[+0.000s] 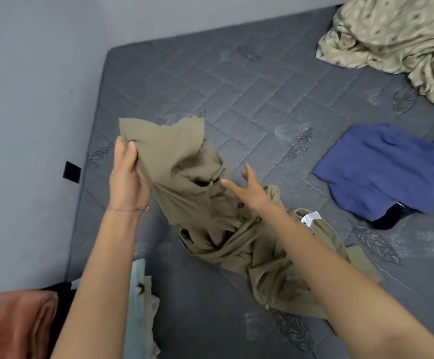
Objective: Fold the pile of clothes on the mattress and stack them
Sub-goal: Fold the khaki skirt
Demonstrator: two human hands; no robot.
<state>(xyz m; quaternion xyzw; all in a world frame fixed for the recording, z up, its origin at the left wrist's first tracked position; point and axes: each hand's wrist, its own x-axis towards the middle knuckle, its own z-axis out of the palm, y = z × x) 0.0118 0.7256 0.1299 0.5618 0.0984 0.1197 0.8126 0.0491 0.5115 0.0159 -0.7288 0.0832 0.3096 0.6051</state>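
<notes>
Hands first, from the head camera: left hand (127, 174) grips a top corner of the olive garment (210, 218), thumb pressed over the cloth. That end is lifted, and the rest trails down into a crumpled heap on the grey quilted mattress (236, 86). Right hand (249, 190) is spread wide, fingers straight, holding nothing, just right of the olive garment's raised part; touching it or not, I cannot tell. A white label (310, 218) shows among the garment's right-hand folds. Well right of the olive garment lies a blue garment (381, 169); far up and right, a bunched beige patterned sheet (397, 40). Down and left of the olive garment, a light blue cloth (138, 274) and a rust-pink cloth (13, 325) sit at the near edge.
</notes>
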